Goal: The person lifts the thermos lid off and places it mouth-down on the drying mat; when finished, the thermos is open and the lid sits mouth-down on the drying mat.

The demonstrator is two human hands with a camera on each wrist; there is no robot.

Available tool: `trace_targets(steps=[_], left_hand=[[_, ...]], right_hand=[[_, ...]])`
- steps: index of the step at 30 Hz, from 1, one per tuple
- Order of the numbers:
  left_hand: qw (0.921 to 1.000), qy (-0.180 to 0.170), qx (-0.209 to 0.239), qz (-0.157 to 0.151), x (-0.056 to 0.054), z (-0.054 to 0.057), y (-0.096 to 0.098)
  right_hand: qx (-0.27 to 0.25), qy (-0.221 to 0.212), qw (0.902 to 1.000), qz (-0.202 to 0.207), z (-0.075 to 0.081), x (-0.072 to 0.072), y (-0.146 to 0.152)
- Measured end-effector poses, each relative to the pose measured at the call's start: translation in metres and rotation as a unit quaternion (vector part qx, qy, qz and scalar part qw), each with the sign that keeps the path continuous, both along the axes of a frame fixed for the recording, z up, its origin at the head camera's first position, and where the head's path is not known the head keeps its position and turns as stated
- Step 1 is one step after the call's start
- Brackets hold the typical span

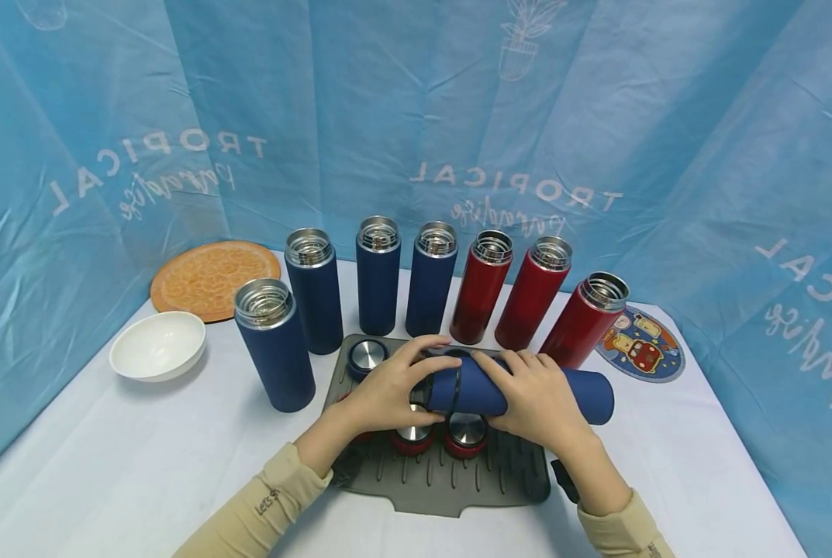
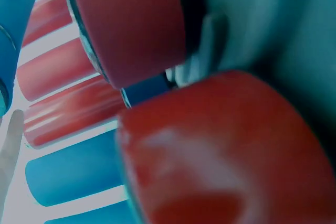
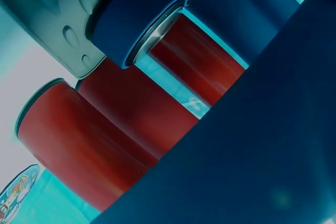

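A blue thermos bottle [image 1: 483,387] is held lying almost level over a dark grey drying mat [image 1: 422,496]. My right hand [image 1: 537,395] grips its body from above. My left hand [image 1: 398,387] curls fingers and thumb round its left end, by a dark band; the fingers hide much of that end. Below the bottle, red lids with silver tops [image 1: 467,428] stand on the mat, another red lid [image 1: 413,439] beside the left thumb. A blue lid [image 1: 368,355] stands at the mat's back left. Large in the right wrist view is the held blue bottle [image 3: 236,145].
Several lidless blue bottles [image 1: 274,356] stand in an arc behind and left of the mat. Three lidless red bottles [image 1: 481,294] stand behind and right. At left are a white bowl [image 1: 157,360] and an orange round mat [image 1: 213,271]; at right, a cartoon-printed round mat [image 1: 656,356].
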State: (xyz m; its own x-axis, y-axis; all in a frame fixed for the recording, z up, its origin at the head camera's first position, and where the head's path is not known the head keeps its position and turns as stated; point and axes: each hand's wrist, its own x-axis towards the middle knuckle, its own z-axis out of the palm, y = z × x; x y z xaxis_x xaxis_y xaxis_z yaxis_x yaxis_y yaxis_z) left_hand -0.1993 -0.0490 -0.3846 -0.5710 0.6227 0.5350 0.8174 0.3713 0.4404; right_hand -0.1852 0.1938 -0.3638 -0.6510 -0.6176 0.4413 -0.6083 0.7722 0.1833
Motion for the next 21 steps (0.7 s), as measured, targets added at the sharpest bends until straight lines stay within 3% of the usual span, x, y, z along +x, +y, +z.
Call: trace_targets(steps=[2,5,12,16,21], left_hand=[[0.9994,0.035,0.001,-0.007,-0.0005,-0.0009,0.0],[0.9986,0.052,0.001,-0.012,-0.0012,-0.0011,0.0001],[0.9993,0.032,-0.016,-0.012,-0.0004,-0.001,-0.001],[0.9996,-0.015,-0.022,-0.006,-0.0001,0.001,-0.0015],[0.9907,-0.132,-0.02,0.026,0.0007,0.003,-0.0036]], right_hand=[[-0.001,-0.004,1.0,-0.001,0.0003,-0.0001,0.0002],[-0.003,-0.005,1.0,0.001,0.0008,-0.0003,0.0003],[0.001,0.0,1.0,0.005,0.0004,-0.0006,0.0009],[-0.002,0.002,1.0,0.007,0.0004,-0.0004,0.0009],[-0.01,0.002,0.9999,0.009,0.0012,-0.0001,0.0003]])
